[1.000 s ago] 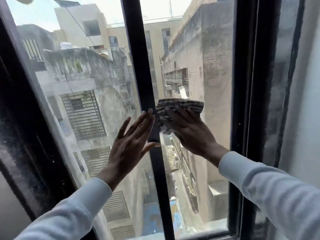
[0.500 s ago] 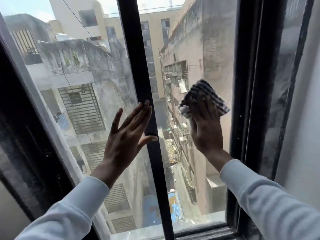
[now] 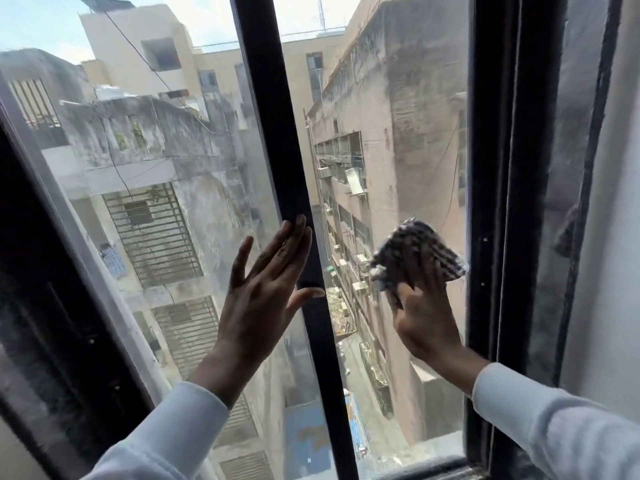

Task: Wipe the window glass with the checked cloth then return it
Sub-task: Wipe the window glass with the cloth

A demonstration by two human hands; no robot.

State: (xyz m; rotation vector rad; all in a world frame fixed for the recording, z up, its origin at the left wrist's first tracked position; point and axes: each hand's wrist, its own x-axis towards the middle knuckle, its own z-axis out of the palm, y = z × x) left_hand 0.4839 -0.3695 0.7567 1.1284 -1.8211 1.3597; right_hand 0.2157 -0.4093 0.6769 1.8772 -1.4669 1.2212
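The black-and-white checked cloth (image 3: 417, 252) is bunched and pressed flat against the right pane of the window glass (image 3: 408, 140), close to the dark right frame. My right hand (image 3: 424, 320) holds it from below with the fingers spread over its lower half. My left hand (image 3: 263, 296) lies open and flat on the left pane, its fingertips touching the black centre bar (image 3: 277, 133). Both arms wear pale long sleeves.
The dark right window frame (image 3: 502, 202) stands just beside the cloth, with a white wall (image 3: 609, 271) further right. A dark left frame (image 3: 52, 289) slants up on the left. The bottom sill (image 3: 426, 469) runs under the right pane. Buildings and an alley show through the glass.
My right hand has carried the cloth from beside the centre bar rightward across the right pane to the right frame. My left hand has stayed flat on the glass.
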